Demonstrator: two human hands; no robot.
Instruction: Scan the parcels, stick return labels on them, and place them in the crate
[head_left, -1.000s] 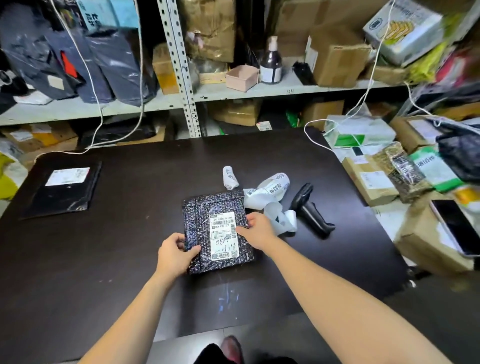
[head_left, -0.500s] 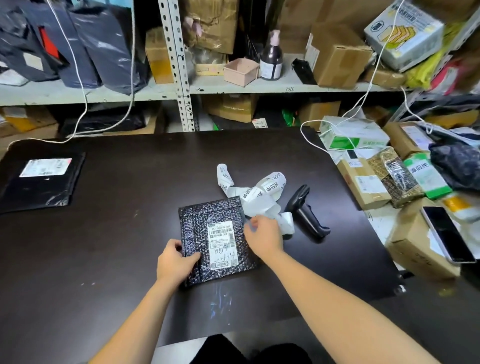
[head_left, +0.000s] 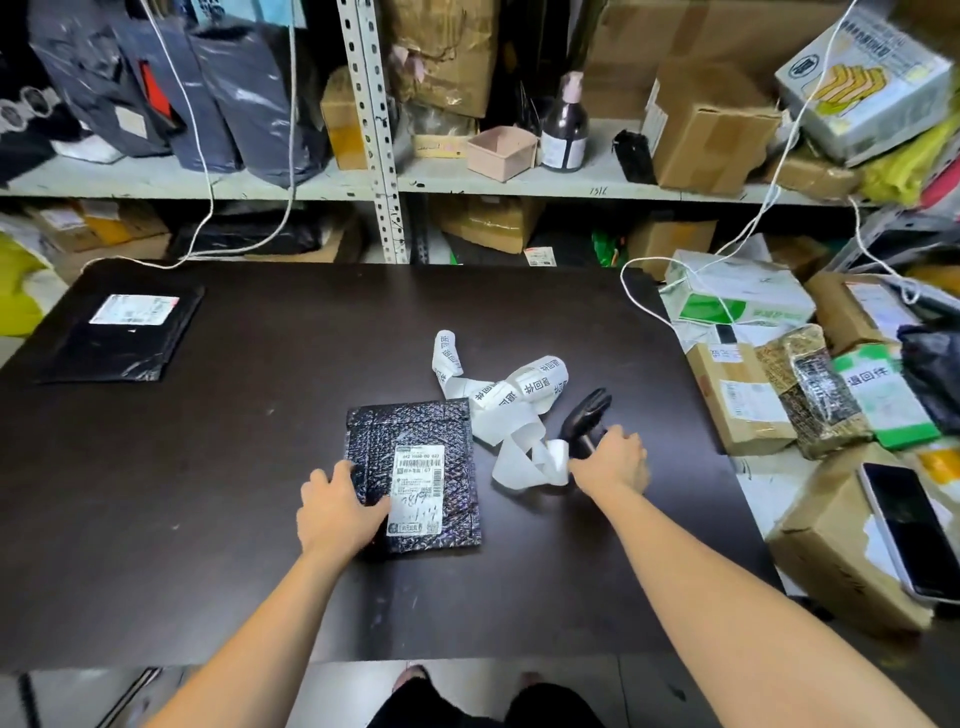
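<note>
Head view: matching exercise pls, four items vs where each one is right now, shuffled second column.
Items:
1. bubble mailer
2. barcode scanner
3. label strip
4. phone

Places:
A. its handle is in the right hand
B. on a cardboard box beside the table
C. the left hand rests on it
D. curled on the table between mailer and scanner

Pairs: 1-C, 2-A, 3-D, 4-B
</note>
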